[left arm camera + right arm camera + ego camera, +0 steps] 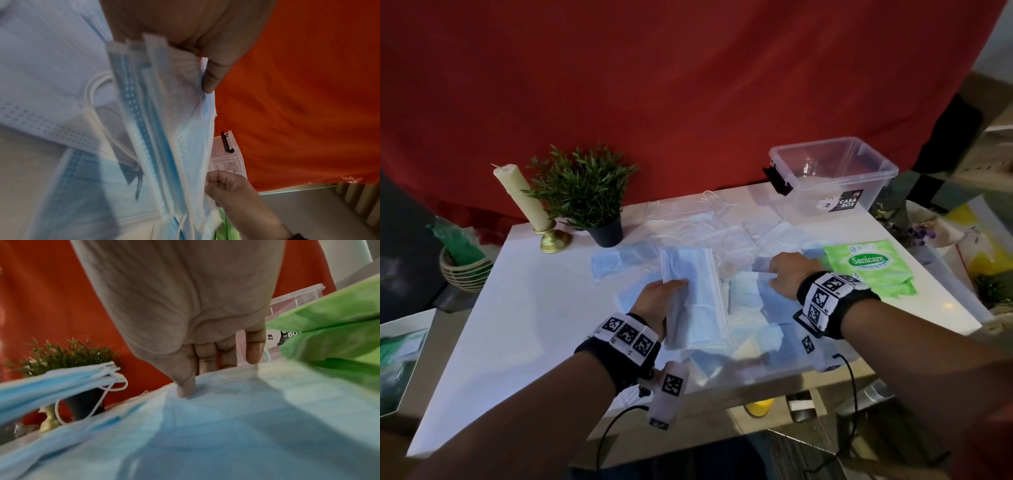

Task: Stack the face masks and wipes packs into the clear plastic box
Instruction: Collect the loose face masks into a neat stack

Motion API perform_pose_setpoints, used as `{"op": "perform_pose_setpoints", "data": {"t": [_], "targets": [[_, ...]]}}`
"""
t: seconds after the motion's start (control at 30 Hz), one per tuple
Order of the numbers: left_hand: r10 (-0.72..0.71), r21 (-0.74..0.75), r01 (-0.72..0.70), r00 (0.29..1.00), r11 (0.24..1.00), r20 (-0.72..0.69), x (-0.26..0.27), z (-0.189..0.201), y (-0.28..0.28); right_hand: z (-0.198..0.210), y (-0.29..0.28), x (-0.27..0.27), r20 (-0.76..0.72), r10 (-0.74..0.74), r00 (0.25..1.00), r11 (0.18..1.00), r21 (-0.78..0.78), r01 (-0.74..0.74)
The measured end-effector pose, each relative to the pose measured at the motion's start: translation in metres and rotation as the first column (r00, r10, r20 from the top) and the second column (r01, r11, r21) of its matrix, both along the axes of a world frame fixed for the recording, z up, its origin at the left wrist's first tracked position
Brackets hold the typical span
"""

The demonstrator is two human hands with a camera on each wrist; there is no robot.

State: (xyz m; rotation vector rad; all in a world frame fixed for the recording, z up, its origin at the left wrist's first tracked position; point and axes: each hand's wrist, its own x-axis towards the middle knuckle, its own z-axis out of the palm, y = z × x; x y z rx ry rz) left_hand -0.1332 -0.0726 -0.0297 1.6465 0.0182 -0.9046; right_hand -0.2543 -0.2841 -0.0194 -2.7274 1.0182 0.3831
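Observation:
My left hand (pixel 671 287) grips a stack of blue face masks (pixel 691 291) lifted a little above the table, thumb on top; in the left wrist view the stack (pixel 156 129) hangs edge-on. My right hand (pixel 774 277) pinches the far edge of a blue mask (pixel 750 294) lying on the pile, thumb (pixel 185 389) on top, fingers curled behind the edge. More blue and white masks (pixel 709 226) lie scattered over the table. A green wipes pack (pixel 869 267) lies right of my right hand. The clear plastic box (pixel 835 171) stands open at the far right corner with nothing in it.
A potted plant (pixel 589 195) and a cream candle in a brass holder (pixel 527 202) stand at the table's far left. A red cloth (pixel 688 85) hangs behind. The white table (pixel 524 308) is bare on its left side. Clutter lies off the right edge.

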Motion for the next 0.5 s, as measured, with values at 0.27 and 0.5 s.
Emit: {"op": "perform_pose_setpoints", "data": {"t": [0.27,0.5], "targets": [[0.072,0.039,-0.072,0.997,0.997,0.019,-0.002,0.003,0.001,0.052,0.003,0.014,0.169,-0.071,0.983,0.966,0.256,0.026],[0.115,0.036,-0.116,0.993,0.993,0.016,0.002,0.003,0.006,0.102,0.023,0.024,0.454,-0.286,0.844,0.797,0.602,-0.054]]}}
